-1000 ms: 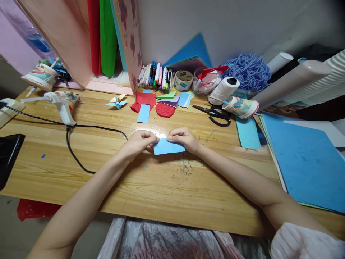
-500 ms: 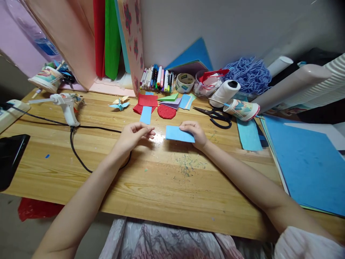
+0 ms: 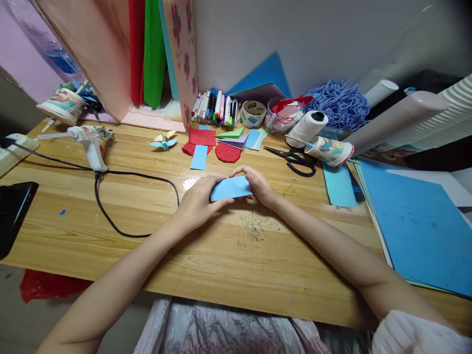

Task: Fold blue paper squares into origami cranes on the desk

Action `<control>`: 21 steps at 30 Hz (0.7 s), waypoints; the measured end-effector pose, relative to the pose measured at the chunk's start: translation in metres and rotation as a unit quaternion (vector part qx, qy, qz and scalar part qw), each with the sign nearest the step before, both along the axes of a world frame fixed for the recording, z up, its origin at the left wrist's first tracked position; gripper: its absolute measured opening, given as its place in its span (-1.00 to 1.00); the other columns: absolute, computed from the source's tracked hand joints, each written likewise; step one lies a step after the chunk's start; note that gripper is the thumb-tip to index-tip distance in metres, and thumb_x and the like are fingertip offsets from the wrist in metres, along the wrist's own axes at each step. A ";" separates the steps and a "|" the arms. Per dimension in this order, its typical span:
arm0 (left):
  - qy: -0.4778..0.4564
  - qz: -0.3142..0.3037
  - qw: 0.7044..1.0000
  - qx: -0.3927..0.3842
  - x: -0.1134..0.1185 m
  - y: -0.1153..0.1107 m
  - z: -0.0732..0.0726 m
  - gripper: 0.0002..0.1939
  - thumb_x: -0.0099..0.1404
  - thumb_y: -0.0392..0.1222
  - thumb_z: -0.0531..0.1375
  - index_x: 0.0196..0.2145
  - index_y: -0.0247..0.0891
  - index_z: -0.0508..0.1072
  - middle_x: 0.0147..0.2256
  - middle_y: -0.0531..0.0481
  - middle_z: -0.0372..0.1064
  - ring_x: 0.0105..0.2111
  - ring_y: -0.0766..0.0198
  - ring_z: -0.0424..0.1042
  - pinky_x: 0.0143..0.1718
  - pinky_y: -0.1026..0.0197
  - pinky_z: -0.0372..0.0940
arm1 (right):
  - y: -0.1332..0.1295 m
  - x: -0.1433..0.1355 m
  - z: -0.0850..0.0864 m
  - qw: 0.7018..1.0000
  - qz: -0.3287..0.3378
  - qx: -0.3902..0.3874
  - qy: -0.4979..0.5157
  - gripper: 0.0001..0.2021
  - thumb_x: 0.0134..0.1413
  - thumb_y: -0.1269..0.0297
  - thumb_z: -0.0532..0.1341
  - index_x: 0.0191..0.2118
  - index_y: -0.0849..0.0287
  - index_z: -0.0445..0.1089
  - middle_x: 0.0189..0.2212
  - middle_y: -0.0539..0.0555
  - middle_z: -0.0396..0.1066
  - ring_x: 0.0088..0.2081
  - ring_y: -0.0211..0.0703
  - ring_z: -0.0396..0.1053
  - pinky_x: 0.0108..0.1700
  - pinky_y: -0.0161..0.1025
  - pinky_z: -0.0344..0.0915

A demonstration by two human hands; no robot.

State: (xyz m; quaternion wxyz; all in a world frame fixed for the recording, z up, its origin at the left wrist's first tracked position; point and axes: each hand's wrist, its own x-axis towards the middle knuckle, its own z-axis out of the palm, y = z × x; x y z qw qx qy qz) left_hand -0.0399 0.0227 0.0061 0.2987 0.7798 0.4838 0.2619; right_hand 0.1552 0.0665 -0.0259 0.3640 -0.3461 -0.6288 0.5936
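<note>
A small rectangle of light blue paper [image 3: 231, 189] is held just above the wooden table [image 3: 221, 265]. My left hand [image 3: 202, 197] grips its left end, thumb along the near edge and fingers behind. At the right end, my right hand [image 3: 258, 186] pinches the paper, its fingers partly hidden behind. Beyond my hands lie a light blue paper strip [image 3: 199, 157], red paper [image 3: 202, 137] and a round red piece [image 3: 227, 152]. Folded green paper [image 3: 231, 133] and purple paper [image 3: 236, 141] rest beside them.
Black-handled scissors [image 3: 295, 160] lie right of centre, near a white thread spool [image 3: 308, 129] and a tipped paper cup [image 3: 329, 150]. On the left, a glue gun [image 3: 90, 147] stands with its black cord [image 3: 138, 174] looping across the table. Blue sheets [image 3: 416, 226] are stacked at right.
My left hand has moved right and closed on the left end of the blue paper. The paper and my right hand have shifted slightly left.
</note>
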 end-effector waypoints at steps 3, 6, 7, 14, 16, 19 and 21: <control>-0.050 0.035 0.997 -0.049 0.000 0.000 -0.001 -0.52 0.17 0.06 0.19 0.00 -0.20 0.32 -0.03 -0.09 0.36 -0.07 0.12 0.34 -0.07 0.12 0.22 | 0.000 -0.001 0.000 0.999 0.027 -0.006 0.040 -0.41 -0.25 -0.12 0.33 -0.11 0.11 0.27 -0.39 -0.02 0.30 -0.47 -0.32 0.23 -0.49 -0.38 0.14; -0.081 0.046 0.992 -0.088 0.000 -0.001 0.000 -0.54 0.19 0.10 0.15 -0.03 -0.19 0.35 -0.06 -0.07 0.39 -0.12 0.15 0.36 -0.12 0.17 0.22 | -0.002 -0.002 0.002 0.999 0.033 -0.014 0.028 -0.48 -0.21 0.03 0.37 -0.11 0.12 0.28 -0.34 -0.01 0.31 -0.43 -0.33 0.27 -0.47 -0.39 0.19; -0.085 0.046 0.991 -0.097 0.000 -0.001 0.001 -0.56 0.22 0.11 0.12 -0.05 -0.20 0.37 -0.10 -0.06 0.40 -0.14 0.16 0.37 -0.14 0.19 0.22 | -0.002 -0.002 0.002 0.999 0.037 -0.026 0.022 -0.52 -0.15 0.05 0.34 -0.10 0.12 0.27 -0.36 -0.02 0.32 -0.47 -0.34 0.26 -0.48 -0.39 0.19; -0.150 0.102 0.968 -0.174 -0.003 0.006 -0.002 -0.49 0.30 0.15 -0.08 -0.54 -0.29 0.35 -0.50 0.03 0.34 -0.45 0.27 0.28 -0.36 0.24 0.16 | -0.003 -0.001 -0.002 0.997 0.026 -0.068 0.034 -0.63 -0.04 0.12 0.28 -0.12 0.16 0.28 -0.56 -0.11 0.20 -0.59 -0.39 0.14 -0.55 -0.39 0.13; -0.211 0.109 0.938 -0.254 -0.003 0.008 -0.003 -0.52 0.22 0.19 0.02 -0.51 -0.30 0.38 -0.50 0.03 0.37 -0.44 0.25 0.31 -0.34 0.23 0.20 | -0.003 -0.001 -0.002 0.996 0.019 -0.072 0.038 -0.63 -0.05 0.12 0.28 -0.14 0.16 0.29 -0.53 -0.09 0.22 -0.58 -0.40 0.12 -0.57 -0.40 0.10; -0.273 0.082 0.883 -0.373 -0.003 0.009 -0.003 -0.57 0.09 0.16 0.18 -0.39 -0.33 0.46 -0.40 -0.03 0.45 -0.35 0.19 0.40 -0.24 0.18 0.26 | -0.001 0.000 -0.003 0.997 0.006 -0.070 0.029 -0.59 -0.09 0.10 0.29 -0.11 0.17 0.31 -0.44 -0.04 0.30 -0.52 -0.37 0.17 -0.54 -0.39 0.12; -0.281 0.056 0.870 -0.401 -0.002 0.008 -0.002 -0.57 0.04 0.09 0.25 -0.29 -0.34 0.48 -0.31 -0.07 0.48 -0.29 0.16 0.42 -0.19 0.16 0.27 | 0.000 0.002 -0.003 0.998 0.020 -0.062 0.023 -0.57 -0.10 0.12 0.30 -0.09 0.18 0.32 -0.37 0.00 0.34 -0.43 -0.32 0.25 -0.44 -0.36 0.20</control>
